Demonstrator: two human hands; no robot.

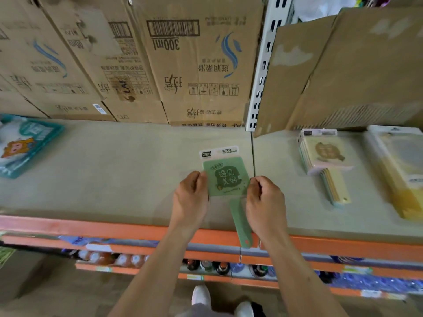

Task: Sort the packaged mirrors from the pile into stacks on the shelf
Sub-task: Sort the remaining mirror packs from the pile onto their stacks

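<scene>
a green mirror (pixel 225 177) in clear packaging sits at the centre of the frame, over the beige shelf (pixel 114 168). its white header card points toward the top of the frame and its handle reaches down past the orange edge (pixel 91 227). the left hand (pixel 191 193) pinches the mirror's left side with curled fingers, and the right hand (pixel 265 197) pinches its right side the same way. whether the mirror lies on the shelf or is held just above it cannot be told.

at centre right of the frame a stack (pixel 325 156) of pale packaged mirrors lies on the shelf, handles pointing down, well apart from the green one. just beside it, at the right edge, lies a pile (pixel 402 170) of yellowish packages, blurred. a teal package (pixel 27 143) with a cartoon figure lies at the left edge.

cardboard boxes (pixel 194 65) fill the upper frame behind the shelf, with a white slotted post (pixel 263 65) right of centre. bottles (pixel 206 264) line a lower shelf, and white shoes (pixel 201 294) show at the bottom.
</scene>
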